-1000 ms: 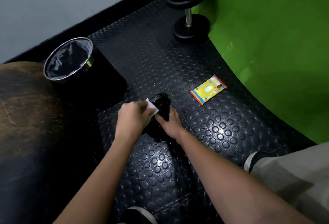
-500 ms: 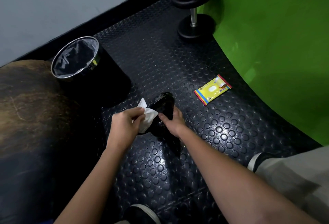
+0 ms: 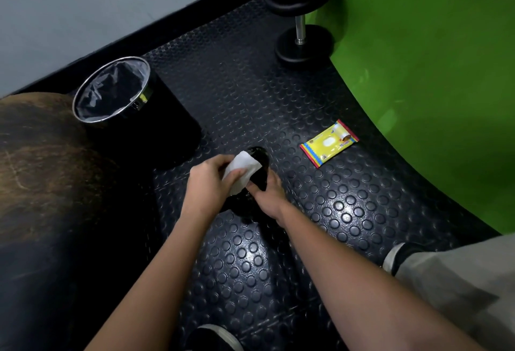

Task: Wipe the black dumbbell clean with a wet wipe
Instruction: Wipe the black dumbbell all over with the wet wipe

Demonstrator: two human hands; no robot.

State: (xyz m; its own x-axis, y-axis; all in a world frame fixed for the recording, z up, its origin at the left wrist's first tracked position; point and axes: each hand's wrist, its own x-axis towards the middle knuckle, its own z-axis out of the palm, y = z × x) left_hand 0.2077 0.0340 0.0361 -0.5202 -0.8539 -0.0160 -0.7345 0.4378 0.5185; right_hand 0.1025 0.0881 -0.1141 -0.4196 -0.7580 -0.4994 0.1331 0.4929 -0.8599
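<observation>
Pinching a white wipe (image 3: 242, 172) between thumb and curled fingers, our left hand (image 3: 207, 186) presses it against the upper end of the dumbbell (image 3: 257, 168). Our right hand (image 3: 268, 196) grips the dumbbell from the right side, fingers curled round its middle. Dumbbell: glossy black, small, held tilted just above the floor (image 3: 320, 225), far end rounded and catching a faint sheen; lower end lost in shadow between our hands. Wipe crumpled, covers part of the near face. Floor is dark rubber with raised round studs. Yellow pack (image 3: 329, 143) lies flat to the right, apart from our hands. Black bin (image 3: 133, 111) with a clear liner stands to the left, near. A bigger weight (image 3: 299, 10) stands upright at the far end, beside the green wall (image 3: 432, 71).
</observation>
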